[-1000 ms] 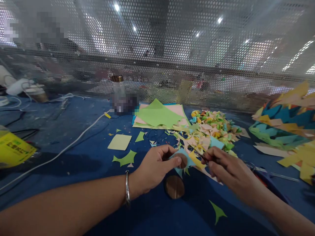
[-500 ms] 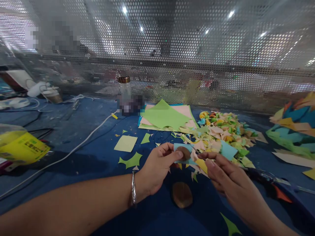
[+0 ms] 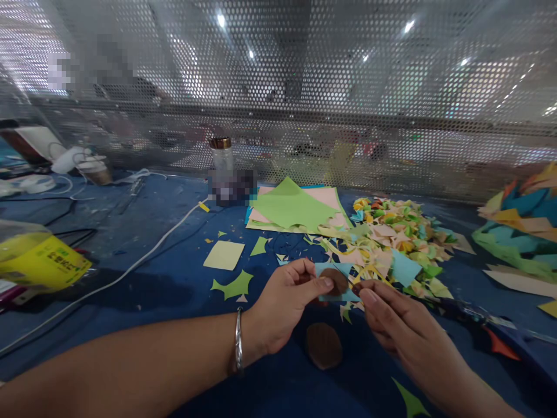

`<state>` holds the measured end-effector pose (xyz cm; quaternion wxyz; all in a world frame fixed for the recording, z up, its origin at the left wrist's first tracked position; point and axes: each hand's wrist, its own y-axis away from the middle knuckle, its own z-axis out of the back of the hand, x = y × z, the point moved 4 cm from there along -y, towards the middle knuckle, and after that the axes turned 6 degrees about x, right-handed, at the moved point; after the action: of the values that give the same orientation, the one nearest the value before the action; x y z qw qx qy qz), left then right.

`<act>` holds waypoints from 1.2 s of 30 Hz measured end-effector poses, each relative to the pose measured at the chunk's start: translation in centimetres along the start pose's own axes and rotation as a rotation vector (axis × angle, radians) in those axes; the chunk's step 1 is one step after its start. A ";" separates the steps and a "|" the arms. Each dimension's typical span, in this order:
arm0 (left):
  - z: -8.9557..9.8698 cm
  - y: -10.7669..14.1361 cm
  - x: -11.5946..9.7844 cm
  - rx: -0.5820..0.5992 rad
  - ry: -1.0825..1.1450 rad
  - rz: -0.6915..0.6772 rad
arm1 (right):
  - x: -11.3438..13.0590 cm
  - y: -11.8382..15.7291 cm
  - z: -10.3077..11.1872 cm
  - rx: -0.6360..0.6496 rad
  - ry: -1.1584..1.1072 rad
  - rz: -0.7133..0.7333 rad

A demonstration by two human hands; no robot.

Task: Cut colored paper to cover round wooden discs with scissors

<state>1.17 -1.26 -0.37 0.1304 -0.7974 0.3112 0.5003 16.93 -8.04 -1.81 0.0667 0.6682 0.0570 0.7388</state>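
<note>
My left hand (image 3: 278, 305), wearing a silver bracelet, pinches a light blue piece of paper (image 3: 322, 269). A brown oval piece (image 3: 337, 283) lies flat against that paper under my left thumb. From the right, my right hand (image 3: 402, 325) grips a thin pointed tool (image 3: 351, 285) between thumb and fingers. Its tip meets the right edge of the brown oval; its exact kind is too small to tell. Below, on the blue table, rests a second brown oval piece (image 3: 324, 346).
A heap of small coloured paper cut-outs (image 3: 400, 226) lies behind my right hand. Coloured sheets (image 3: 291, 203) are stacked at the back, near a glass jar (image 3: 223, 157). A white cable (image 3: 143, 255) crosses the left side. A dark blue tool with orange (image 3: 500, 342) lies at right.
The blue paper with the brown oval has shifted slightly right and down. The tool's tip has come down to the oval's right edge.
</note>
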 end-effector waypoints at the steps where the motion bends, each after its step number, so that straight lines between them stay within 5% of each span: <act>1: 0.0 0.0 0.0 0.005 0.003 -0.001 | 0.0 0.0 0.1 -0.006 0.010 0.001; 36: 0.2 -0.1 -0.3 -0.025 -0.227 0.015 | 0.3 -0.1 0.0 0.076 0.201 0.082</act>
<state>1.01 -0.92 -0.22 0.1509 -0.7348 0.2942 0.5923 16.93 -7.93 -1.48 0.0052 0.5946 0.0639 0.8014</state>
